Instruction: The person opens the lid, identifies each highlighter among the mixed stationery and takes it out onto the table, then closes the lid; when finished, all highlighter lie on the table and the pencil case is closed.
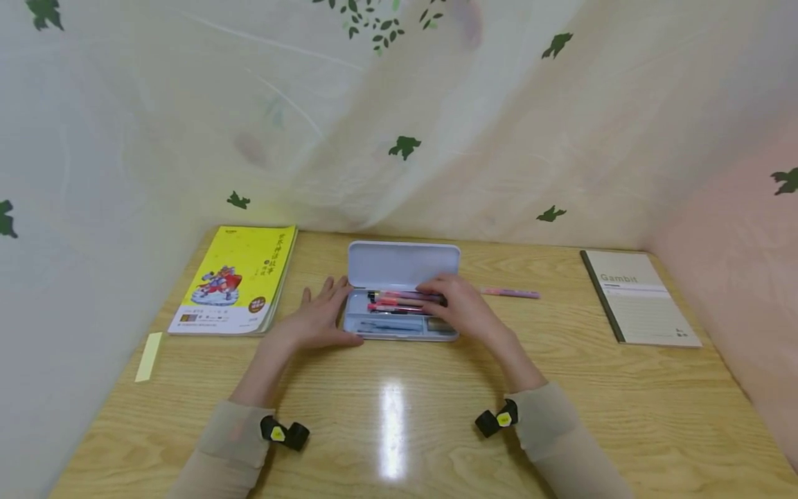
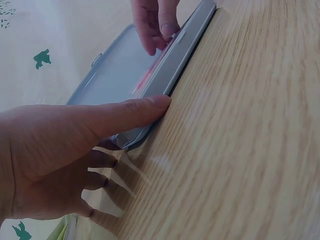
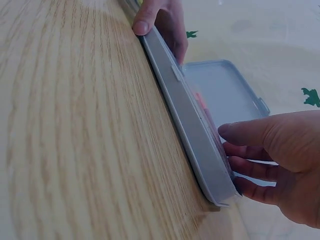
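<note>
A light blue pencil case point(image 1: 404, 335) lies on the table with its lid point(image 1: 404, 263) tipped back. Several pens point(image 1: 395, 303), pink, red and dark, lie along its back compartment, and a thin blue stick point(image 1: 389, 326) is in the front one. My left hand point(image 1: 318, 315) spreads round the case's left end, thumb against the front wall and the other fingers beyond the end. Over the right end, my right hand point(image 1: 464, 308) dips inside, thumb and fingers bent about the pens' right ends. In the right wrist view the case's front wall point(image 3: 175, 115) partly hides those pens.
A purple and orange pen point(image 1: 511, 293) lies on the table right of the case. At the left are a yellow book point(image 1: 240, 277) and a pale yellow strip point(image 1: 148, 357). A notebook point(image 1: 642, 298) lies far right. A patterned curtain point(image 1: 399, 187) hangs behind the table.
</note>
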Action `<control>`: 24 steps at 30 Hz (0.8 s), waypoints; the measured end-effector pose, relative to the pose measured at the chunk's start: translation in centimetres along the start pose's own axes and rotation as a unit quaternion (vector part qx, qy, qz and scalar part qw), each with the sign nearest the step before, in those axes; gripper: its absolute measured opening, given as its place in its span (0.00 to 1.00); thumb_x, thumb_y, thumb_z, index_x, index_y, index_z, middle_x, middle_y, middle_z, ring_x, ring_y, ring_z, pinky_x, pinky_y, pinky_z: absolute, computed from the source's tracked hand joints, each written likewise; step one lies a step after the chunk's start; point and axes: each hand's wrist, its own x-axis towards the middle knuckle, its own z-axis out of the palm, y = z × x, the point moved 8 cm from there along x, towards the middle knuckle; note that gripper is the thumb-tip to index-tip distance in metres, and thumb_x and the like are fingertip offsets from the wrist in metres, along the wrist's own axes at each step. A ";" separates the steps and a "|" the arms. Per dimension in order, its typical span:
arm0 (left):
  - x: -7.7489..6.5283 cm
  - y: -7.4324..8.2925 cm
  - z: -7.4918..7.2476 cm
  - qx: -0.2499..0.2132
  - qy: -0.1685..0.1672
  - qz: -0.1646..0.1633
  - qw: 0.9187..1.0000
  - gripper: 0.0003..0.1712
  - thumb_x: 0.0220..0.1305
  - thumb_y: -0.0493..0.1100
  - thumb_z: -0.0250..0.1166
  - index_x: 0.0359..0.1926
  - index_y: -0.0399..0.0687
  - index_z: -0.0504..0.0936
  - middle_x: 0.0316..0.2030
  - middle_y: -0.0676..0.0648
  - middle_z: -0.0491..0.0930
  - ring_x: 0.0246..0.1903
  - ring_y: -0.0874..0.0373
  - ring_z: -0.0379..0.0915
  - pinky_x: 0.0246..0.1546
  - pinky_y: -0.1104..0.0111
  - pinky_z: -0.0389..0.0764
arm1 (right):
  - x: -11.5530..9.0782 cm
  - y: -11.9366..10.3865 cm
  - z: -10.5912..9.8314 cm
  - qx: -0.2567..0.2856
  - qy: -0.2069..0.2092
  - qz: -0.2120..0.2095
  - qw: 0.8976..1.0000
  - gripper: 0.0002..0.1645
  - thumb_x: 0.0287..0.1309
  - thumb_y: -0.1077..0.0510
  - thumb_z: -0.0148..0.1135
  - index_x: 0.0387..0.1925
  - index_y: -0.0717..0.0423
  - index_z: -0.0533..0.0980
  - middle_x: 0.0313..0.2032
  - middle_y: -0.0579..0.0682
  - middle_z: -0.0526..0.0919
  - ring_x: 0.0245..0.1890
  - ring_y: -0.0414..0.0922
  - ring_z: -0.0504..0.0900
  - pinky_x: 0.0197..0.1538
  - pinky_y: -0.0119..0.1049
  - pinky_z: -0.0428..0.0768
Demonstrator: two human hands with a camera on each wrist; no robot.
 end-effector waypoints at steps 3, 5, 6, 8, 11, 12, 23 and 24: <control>0.0 -0.1 0.0 0.000 -0.001 -0.003 1.000 0.64 0.59 0.65 0.72 0.82 0.44 0.48 0.83 0.34 0.39 0.82 0.33 0.28 0.76 0.29 0.31 | 0.1 -0.1 0.1 -0.006 0.003 -0.004 1.000 0.16 0.66 0.57 0.68 0.54 0.56 0.85 0.46 0.54 0.87 0.48 0.51 0.83 0.55 0.50 0.82; 0.0 -0.1 0.0 0.001 0.000 -0.003 1.000 0.63 0.59 0.65 0.72 0.82 0.44 0.48 0.83 0.34 0.39 0.82 0.33 0.28 0.76 0.29 0.31 | 0.1 -0.1 0.1 -0.010 0.005 -0.006 1.000 0.15 0.67 0.58 0.67 0.53 0.56 0.85 0.46 0.54 0.87 0.48 0.51 0.83 0.54 0.50 0.82; 0.0 -0.1 0.0 0.001 0.001 -0.004 1.000 0.64 0.59 0.65 0.72 0.82 0.44 0.48 0.83 0.34 0.39 0.82 0.33 0.28 0.76 0.29 0.31 | 0.1 -0.2 0.1 -0.014 0.005 -0.007 1.000 0.15 0.67 0.58 0.67 0.52 0.56 0.85 0.46 0.54 0.87 0.48 0.51 0.83 0.54 0.50 0.82; 0.0 -0.1 0.0 0.002 0.002 -0.003 1.000 0.63 0.58 0.65 0.73 0.82 0.44 0.48 0.83 0.34 0.40 0.82 0.33 0.29 0.75 0.29 0.31 | 0.1 -0.2 0.1 -0.019 0.007 -0.009 1.000 0.14 0.67 0.59 0.66 0.51 0.56 0.86 0.45 0.54 0.87 0.47 0.51 0.84 0.53 0.50 0.82; 0.0 -0.1 0.0 0.000 0.003 -0.001 1.000 0.63 0.58 0.64 0.73 0.82 0.44 0.49 0.83 0.34 0.40 0.82 0.33 0.29 0.75 0.28 0.32 | 0.1 -0.3 0.1 -0.024 0.008 -0.012 1.000 0.13 0.67 0.60 0.66 0.51 0.57 0.86 0.44 0.54 0.87 0.46 0.50 0.83 0.52 0.49 0.83; -0.1 0.0 0.0 0.000 0.003 -0.001 1.000 0.63 0.58 0.64 0.73 0.82 0.44 0.49 0.83 0.34 0.40 0.82 0.33 0.29 0.75 0.28 0.32 | 0.1 -0.3 0.2 -0.025 0.008 -0.012 1.000 0.13 0.67 0.60 0.66 0.50 0.57 0.86 0.44 0.54 0.87 0.46 0.50 0.83 0.52 0.49 0.83; 0.0 -0.1 0.0 0.004 0.005 0.002 1.000 0.63 0.58 0.64 0.73 0.82 0.44 0.49 0.83 0.34 0.40 0.82 0.32 0.29 0.75 0.27 0.32 | 0.1 -0.3 0.3 -0.029 0.010 -0.009 0.999 0.12 0.67 0.61 0.66 0.50 0.58 0.86 0.43 0.54 0.86 0.44 0.50 0.82 0.50 0.48 0.82; 0.0 -0.2 0.0 0.004 0.005 0.002 1.000 0.63 0.58 0.65 0.73 0.82 0.44 0.49 0.83 0.34 0.40 0.82 0.33 0.29 0.75 0.28 0.32 | 0.1 -0.4 0.3 -0.028 0.010 -0.008 1.000 0.12 0.67 0.61 0.66 0.50 0.58 0.86 0.43 0.54 0.85 0.44 0.50 0.82 0.49 0.47 0.81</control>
